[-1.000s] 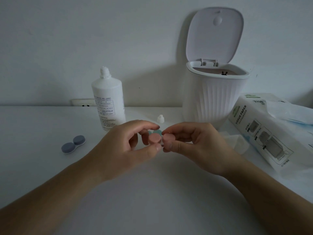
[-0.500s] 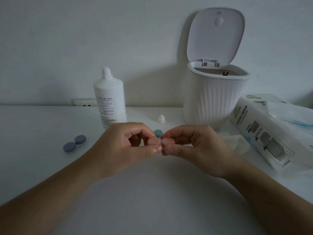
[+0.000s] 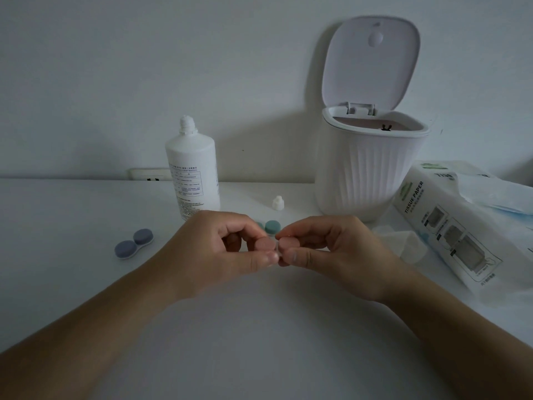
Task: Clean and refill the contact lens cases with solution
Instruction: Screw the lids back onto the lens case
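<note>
A pink contact lens case is held between both hands just above the white table. My left hand pinches its left cap between thumb and fingers. My right hand pinches its right cap the same way. Behind my fingers lies a teal lens case, partly hidden. A blue-grey lens case lies closed on the table at the left. The white solution bottle stands uncapped behind my left hand, and its small white cap stands on the table to the right of it.
A white ribbed bin with its lid raised stands at the back right. A tissue paper pack lies at the right, with a crumpled tissue beside it. A wall socket sits behind the bottle.
Both hands have sunk slightly toward the table with the pink case, and my fingers have shifted on its caps. Nothing else on the table has moved.
</note>
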A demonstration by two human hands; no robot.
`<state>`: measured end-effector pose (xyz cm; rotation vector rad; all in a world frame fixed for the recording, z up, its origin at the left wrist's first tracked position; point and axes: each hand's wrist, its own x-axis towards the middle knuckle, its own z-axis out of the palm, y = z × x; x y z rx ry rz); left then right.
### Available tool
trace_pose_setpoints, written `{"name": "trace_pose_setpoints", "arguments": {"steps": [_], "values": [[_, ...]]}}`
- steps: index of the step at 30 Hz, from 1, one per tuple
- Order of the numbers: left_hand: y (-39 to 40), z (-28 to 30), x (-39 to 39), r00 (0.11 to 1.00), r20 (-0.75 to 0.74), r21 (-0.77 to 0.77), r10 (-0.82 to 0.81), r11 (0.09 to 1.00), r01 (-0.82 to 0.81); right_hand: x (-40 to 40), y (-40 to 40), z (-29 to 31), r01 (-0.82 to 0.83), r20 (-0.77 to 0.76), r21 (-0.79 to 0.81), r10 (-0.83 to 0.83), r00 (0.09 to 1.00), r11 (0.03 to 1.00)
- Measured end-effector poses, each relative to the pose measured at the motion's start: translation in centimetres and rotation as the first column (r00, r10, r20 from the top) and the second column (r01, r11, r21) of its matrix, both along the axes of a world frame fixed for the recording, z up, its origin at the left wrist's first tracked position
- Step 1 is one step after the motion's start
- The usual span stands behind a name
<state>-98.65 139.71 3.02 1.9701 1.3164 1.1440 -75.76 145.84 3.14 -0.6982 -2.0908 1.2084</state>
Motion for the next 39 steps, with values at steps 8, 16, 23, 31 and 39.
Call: {"name": "trace_pose_setpoints", "arguments": {"steps": [8, 16, 23, 31, 39], "values": [[0.0, 0.1, 0.0, 0.999, -0.027, 0.045, 0.047, 0.998, -0.046, -0.5, 0.0, -0.2, 0.041, 0.038, 0.038, -0.042, 0.998, 0.998], [-1.0, 1.8, -2.9, 0.982, 0.035, -0.066, 0.186, 0.981, -0.183, -0.2, 1.1, -1.1, 0.272, 0.041, 0.124, -0.279, 0.96, 0.954], [-3.1, 0.7, -8.1, 0.852, -0.131, 0.097, 0.507, 0.862, -0.498, -0.4, 1.2, -1.6, 0.299, 0.1, 0.199, -0.323, 0.941, 0.933], [-3.2, -1.8, -10.0, 0.754, -0.275, 0.102, 0.596, 0.798, -0.594, -0.7, 1.4, -1.4, 0.308, 0.218, 0.217, -0.353, 0.91, 0.926], [-3.4, -1.7, -9.9, 0.687, -0.429, 0.163, 0.587, 0.798, -0.58, -0.9, 1.8, -1.7, 0.301, 0.252, 0.213, -0.35, 0.902, 0.929]]}}
